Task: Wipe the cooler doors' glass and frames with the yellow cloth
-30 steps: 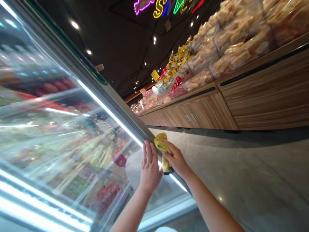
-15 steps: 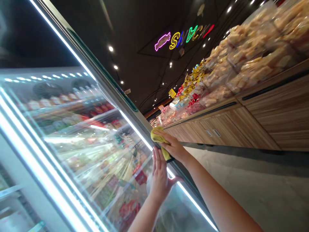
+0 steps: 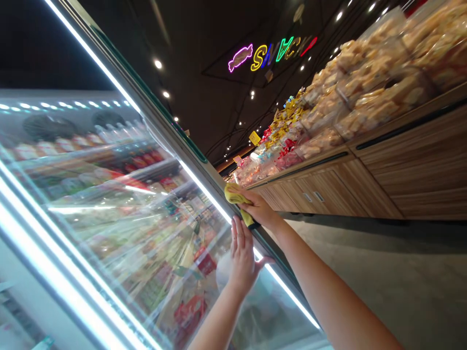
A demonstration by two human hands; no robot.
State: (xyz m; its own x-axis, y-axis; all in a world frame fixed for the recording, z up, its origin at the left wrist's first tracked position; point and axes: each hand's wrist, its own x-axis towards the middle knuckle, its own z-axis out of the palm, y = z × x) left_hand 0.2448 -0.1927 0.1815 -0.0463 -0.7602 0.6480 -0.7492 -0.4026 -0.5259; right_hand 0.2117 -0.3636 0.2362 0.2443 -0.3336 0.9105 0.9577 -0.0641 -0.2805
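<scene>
My right hand (image 3: 260, 209) grips a folded yellow cloth (image 3: 237, 195) with a dark edge, pressed against the dark outer frame of a glass display fridge door (image 3: 219, 181). Just below it, my left hand (image 3: 242, 257) lies against the glass at the lit strip along the frame, fingers stretched out and thumb apart. It holds nothing. Through the glass, packaged goods (image 3: 153, 253) and shelves show, partly blurred by reflections. In this tilted view the door slants from upper left to lower right.
On the right runs a wooden cabinet (image 3: 412, 165) heaped with bagged snacks (image 3: 365, 87). A neon snack sign (image 3: 272, 53) hangs from the dark ceiling. Grey floor (image 3: 357, 262) lies between the cabinet and the fridge. Rows of bottles (image 3: 65, 145) stand inside the fridge.
The view has shifted slightly, so the sign and snack cabinet sit a little further left and higher. My right hand and the cloth have moved slightly up and left; both hands keep their hold.
</scene>
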